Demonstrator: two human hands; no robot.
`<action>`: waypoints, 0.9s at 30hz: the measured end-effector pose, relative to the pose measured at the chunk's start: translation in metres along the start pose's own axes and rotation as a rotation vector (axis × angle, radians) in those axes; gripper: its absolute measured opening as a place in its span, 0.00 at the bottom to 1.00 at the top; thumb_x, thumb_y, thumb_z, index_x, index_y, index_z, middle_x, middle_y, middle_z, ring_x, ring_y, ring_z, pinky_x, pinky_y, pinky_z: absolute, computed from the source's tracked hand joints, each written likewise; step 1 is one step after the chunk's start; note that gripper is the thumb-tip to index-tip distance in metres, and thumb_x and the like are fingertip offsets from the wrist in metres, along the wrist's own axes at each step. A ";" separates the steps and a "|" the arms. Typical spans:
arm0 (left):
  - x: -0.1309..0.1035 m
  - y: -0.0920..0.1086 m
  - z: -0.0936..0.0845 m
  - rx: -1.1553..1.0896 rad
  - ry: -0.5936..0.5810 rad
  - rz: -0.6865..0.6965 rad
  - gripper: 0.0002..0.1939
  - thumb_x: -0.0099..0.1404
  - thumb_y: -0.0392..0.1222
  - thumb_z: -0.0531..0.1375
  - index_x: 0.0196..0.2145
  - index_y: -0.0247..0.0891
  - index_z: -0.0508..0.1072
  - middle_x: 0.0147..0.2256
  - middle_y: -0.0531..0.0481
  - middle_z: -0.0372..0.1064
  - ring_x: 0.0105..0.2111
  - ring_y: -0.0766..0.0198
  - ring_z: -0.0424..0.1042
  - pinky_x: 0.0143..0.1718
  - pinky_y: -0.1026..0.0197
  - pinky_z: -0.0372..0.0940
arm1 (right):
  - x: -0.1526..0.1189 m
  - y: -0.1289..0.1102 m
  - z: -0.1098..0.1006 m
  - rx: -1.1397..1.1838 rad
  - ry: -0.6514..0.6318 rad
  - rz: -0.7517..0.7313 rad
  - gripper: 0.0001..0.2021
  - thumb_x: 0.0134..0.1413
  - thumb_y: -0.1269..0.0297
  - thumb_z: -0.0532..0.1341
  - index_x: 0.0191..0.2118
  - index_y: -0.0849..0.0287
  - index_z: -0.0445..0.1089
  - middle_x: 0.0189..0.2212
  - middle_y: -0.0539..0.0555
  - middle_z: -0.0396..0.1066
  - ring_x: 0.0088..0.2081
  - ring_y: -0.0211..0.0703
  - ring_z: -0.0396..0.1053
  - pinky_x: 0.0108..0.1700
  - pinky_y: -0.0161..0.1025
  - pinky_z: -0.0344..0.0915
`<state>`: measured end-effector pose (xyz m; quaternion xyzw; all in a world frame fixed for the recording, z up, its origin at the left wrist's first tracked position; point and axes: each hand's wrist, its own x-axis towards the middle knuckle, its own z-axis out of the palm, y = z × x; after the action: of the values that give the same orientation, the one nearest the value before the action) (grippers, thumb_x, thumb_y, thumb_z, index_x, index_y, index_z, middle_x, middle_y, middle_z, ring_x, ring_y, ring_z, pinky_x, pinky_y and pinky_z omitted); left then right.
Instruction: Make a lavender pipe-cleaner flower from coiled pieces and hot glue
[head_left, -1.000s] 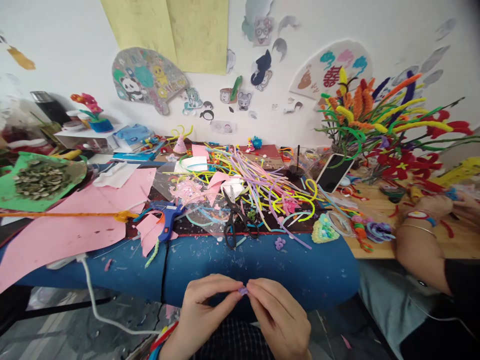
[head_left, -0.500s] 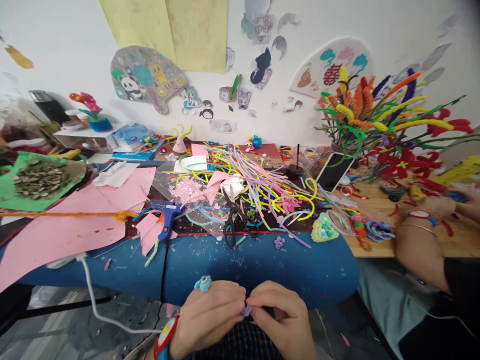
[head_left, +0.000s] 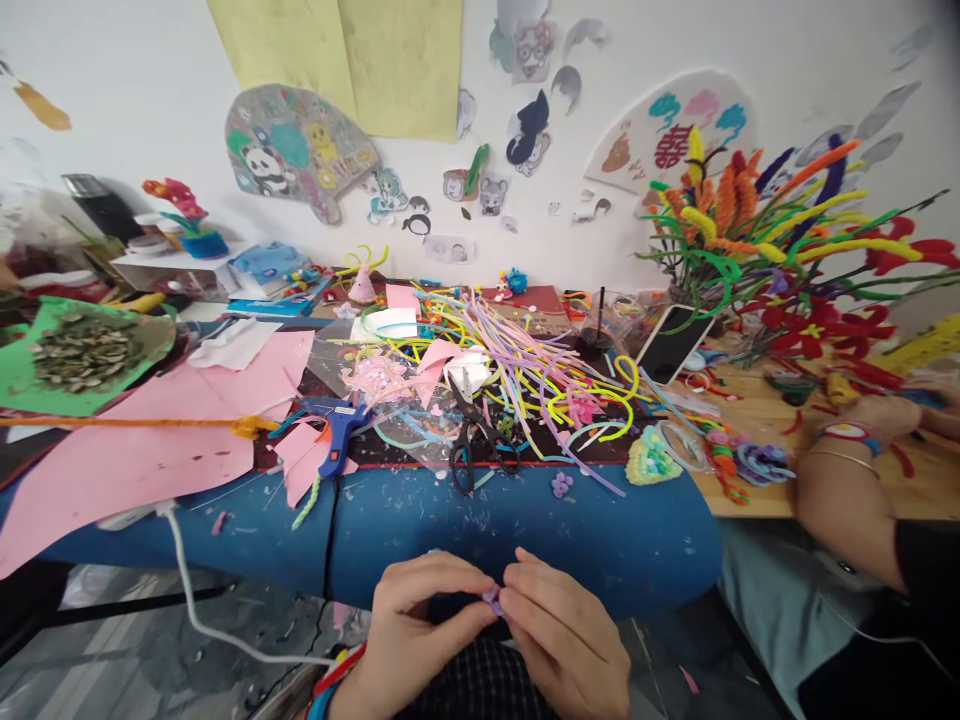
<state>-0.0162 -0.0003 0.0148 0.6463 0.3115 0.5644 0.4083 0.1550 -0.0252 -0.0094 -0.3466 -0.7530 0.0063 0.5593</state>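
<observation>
My left hand (head_left: 416, 625) is at the bottom centre, its thumb and forefinger pinched on a small purple fuzzy piece (head_left: 493, 598), likely bent pipe cleaner. From the other side, the fingertips of my right hand (head_left: 566, 640) grip the same piece, so it sits between both hands above my lap. Most of it is hidden by fingers. A little purple flower-like cluster (head_left: 561, 485) lies on the blue table edge beyond my right hand. Black scissors (head_left: 474, 440) rest farther back, and a blue glue gun (head_left: 341, 432) lies to their left.
Loose pipe cleaners (head_left: 532, 370) are heaped mid-table. Pink sheets (head_left: 187, 430) and a green sheet (head_left: 45, 385) bearing dry flakes cover the left. A phone (head_left: 671, 345) leans near pipe-cleaner flowers (head_left: 750, 220). At right, another person's arm (head_left: 847, 490) reaches over a wooden table. A white cable (head_left: 184, 590) hangs down.
My left hand has turned from back-up to a visible thumb-and-finger pinch, hiding its blue ring. My right fingers have rolled over the purple piece, which stays between the hands.
</observation>
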 end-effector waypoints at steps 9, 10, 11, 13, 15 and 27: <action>0.004 0.000 -0.002 -0.160 -0.059 -0.076 0.04 0.60 0.39 0.69 0.35 0.40 0.83 0.28 0.47 0.80 0.27 0.64 0.77 0.31 0.68 0.73 | 0.008 -0.002 -0.002 0.022 -0.028 -0.057 0.16 0.59 0.79 0.59 0.51 0.62 0.72 0.36 0.56 0.81 0.42 0.47 0.79 0.45 0.45 0.81; 0.004 0.000 -0.002 -0.161 -0.063 -0.079 0.04 0.60 0.40 0.69 0.35 0.39 0.82 0.28 0.47 0.80 0.27 0.64 0.77 0.31 0.68 0.73 | 0.009 -0.002 -0.002 0.024 -0.031 -0.063 0.15 0.59 0.79 0.59 0.50 0.62 0.72 0.36 0.57 0.80 0.42 0.47 0.79 0.45 0.45 0.81; 0.004 0.000 -0.002 -0.155 -0.067 -0.080 0.04 0.60 0.40 0.69 0.34 0.39 0.82 0.27 0.47 0.80 0.27 0.64 0.77 0.31 0.68 0.72 | 0.010 -0.003 -0.001 0.025 -0.030 -0.065 0.15 0.59 0.80 0.58 0.50 0.63 0.73 0.35 0.57 0.80 0.42 0.47 0.79 0.45 0.45 0.81; 0.004 0.000 -0.003 -0.126 -0.073 -0.063 0.04 0.61 0.40 0.69 0.33 0.38 0.82 0.26 0.47 0.79 0.26 0.64 0.77 0.30 0.68 0.72 | 0.012 -0.004 0.000 0.026 -0.024 -0.046 0.15 0.59 0.80 0.58 0.49 0.62 0.73 0.35 0.57 0.80 0.42 0.47 0.79 0.43 0.45 0.81; 0.003 -0.001 -0.004 -0.081 -0.070 -0.025 0.03 0.62 0.40 0.68 0.32 0.38 0.81 0.26 0.47 0.79 0.25 0.64 0.76 0.30 0.67 0.72 | 0.014 -0.006 0.001 0.032 -0.012 0.005 0.15 0.58 0.79 0.59 0.48 0.60 0.73 0.35 0.56 0.80 0.40 0.48 0.80 0.41 0.44 0.81; -0.003 -0.015 -0.002 -0.135 -0.066 0.184 0.02 0.65 0.37 0.66 0.36 0.38 0.79 0.27 0.47 0.78 0.26 0.62 0.77 0.31 0.63 0.74 | 0.025 -0.016 0.012 0.377 0.080 0.309 0.07 0.64 0.67 0.59 0.36 0.55 0.75 0.24 0.52 0.76 0.27 0.43 0.74 0.29 0.42 0.75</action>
<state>-0.0177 0.0045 0.0000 0.6615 0.1986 0.5977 0.4071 0.1334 -0.0197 0.0137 -0.3473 -0.6538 0.2183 0.6358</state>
